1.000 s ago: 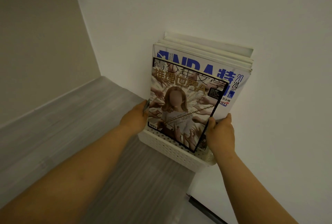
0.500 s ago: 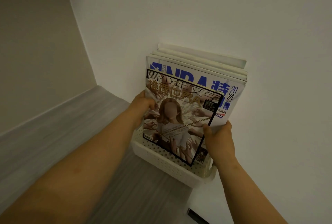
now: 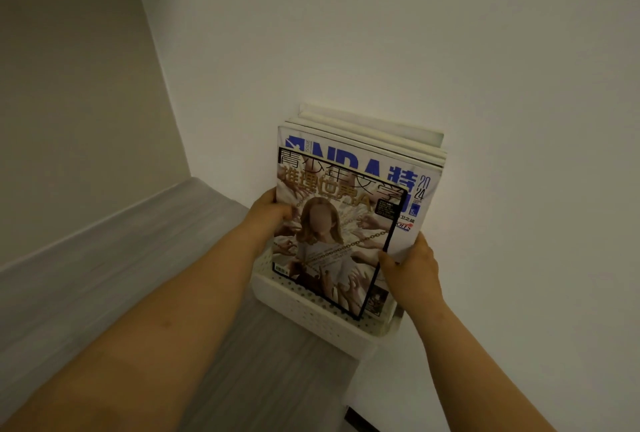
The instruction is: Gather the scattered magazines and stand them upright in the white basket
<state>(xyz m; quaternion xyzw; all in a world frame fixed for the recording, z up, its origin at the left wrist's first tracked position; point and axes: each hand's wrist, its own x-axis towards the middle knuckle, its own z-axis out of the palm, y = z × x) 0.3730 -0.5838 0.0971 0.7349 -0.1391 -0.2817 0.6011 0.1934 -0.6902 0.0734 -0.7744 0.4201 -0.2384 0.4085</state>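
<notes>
Left hand [image 3: 273,210] and right hand [image 3: 411,269] clasp the front magazine [image 3: 332,251] upright in the white basket [image 3: 311,315] at the desk [image 3: 166,258] corner. Other magazines [image 3: 367,142] already stand behind it, so the task looks nearly done.

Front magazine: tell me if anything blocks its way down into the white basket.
Nothing visible blocks it. The front magazine already has its lower edge inside the white basket, ahead of the blue-titled magazine. The left hand and right hand grip its side edges.
</notes>
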